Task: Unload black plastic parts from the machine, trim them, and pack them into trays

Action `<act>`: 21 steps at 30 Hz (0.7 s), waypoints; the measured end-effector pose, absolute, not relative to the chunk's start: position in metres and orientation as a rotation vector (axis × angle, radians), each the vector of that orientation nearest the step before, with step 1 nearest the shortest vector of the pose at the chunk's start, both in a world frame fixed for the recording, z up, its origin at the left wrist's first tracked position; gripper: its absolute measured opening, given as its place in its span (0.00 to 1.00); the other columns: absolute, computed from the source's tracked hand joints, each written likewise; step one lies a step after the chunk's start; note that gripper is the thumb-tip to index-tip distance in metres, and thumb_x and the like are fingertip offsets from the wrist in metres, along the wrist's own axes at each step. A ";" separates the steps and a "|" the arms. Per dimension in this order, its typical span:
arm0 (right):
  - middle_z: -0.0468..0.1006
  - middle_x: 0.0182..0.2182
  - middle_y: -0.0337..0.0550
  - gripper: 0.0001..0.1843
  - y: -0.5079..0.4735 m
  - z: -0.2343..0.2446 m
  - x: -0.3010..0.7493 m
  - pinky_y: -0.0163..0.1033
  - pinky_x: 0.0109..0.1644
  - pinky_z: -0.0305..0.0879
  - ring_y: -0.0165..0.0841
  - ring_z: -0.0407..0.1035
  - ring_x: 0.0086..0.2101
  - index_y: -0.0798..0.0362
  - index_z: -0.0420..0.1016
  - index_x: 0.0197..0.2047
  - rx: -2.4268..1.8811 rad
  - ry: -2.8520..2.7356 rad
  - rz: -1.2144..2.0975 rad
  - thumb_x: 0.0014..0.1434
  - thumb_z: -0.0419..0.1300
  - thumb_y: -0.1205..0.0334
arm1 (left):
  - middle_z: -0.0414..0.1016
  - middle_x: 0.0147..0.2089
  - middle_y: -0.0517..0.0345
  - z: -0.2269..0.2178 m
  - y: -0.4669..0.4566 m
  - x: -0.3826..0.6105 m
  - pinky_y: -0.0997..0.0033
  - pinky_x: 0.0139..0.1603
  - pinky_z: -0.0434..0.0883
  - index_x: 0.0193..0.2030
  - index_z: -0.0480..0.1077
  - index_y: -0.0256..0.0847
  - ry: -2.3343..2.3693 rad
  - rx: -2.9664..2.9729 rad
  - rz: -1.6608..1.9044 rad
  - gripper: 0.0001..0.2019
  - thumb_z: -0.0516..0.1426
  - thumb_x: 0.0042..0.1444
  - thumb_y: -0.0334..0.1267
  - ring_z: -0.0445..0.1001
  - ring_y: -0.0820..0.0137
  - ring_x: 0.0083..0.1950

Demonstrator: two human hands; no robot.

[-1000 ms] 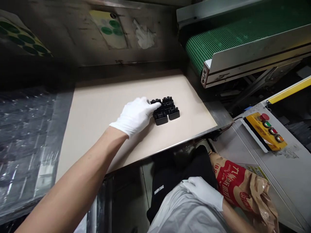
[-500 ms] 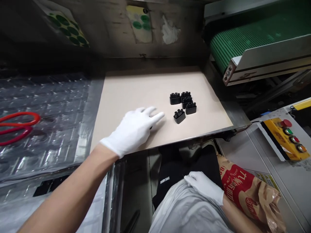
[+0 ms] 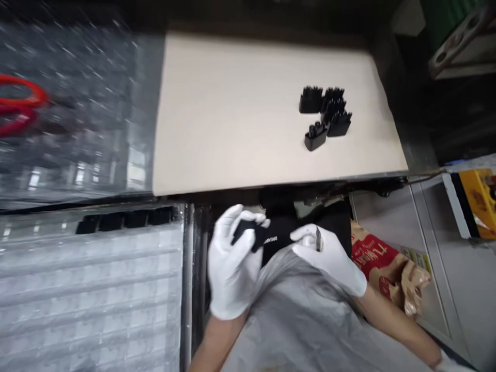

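Here we are at the person's lap, both hands in white cotton gloves and working close together just below the front edge of the beige board. The left hand point(image 3: 231, 264) is curled, fingers closed around a small black piece point(image 3: 243, 232), pinching it right against a black garment point(image 3: 300, 230) with white lettering. The right hand point(image 3: 329, 257) is closed too, and a small metal blade point(image 3: 318, 238) stands up from its fingers, just a short gap from that black piece. The blade's handle is hidden, so we can't tell exactly how it's gripped.

Up on the beige board point(image 3: 228, 113), five black plastic blocks point(image 3: 325, 113) sit toward the right side in one tight cluster, well apart from both hands. Four bunch together, and the fifth lies at the front, just beside them.

Off to the left, one pair of red-handled scissors point(image 3: 19, 106) lies on transparent plastic sheeting point(image 3: 77, 119). Lower right, one crumpled brown-and-red paper bag point(image 3: 387, 266) sits by the right forearm, and one yellow control box point(image 3: 475, 201) shows at the right edge. A grey apron point(image 3: 294, 320) covers the lap.
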State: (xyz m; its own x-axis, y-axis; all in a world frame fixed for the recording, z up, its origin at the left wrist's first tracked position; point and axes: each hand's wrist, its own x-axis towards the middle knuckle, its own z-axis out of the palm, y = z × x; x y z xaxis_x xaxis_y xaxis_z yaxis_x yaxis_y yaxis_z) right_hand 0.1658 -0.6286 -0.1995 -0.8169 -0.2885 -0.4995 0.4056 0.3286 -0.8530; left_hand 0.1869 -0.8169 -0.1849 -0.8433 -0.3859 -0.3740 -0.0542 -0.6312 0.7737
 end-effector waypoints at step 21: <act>0.71 0.21 0.36 0.17 -0.585 -0.196 0.184 0.35 0.24 0.54 0.26 0.57 0.20 0.53 0.81 0.45 0.339 2.074 -1.672 0.66 0.60 0.49 | 0.74 0.35 0.61 -0.185 -0.808 0.188 0.68 0.35 0.74 0.50 0.73 0.47 -2.088 0.169 -2.848 0.23 0.63 0.48 0.24 0.74 0.69 0.34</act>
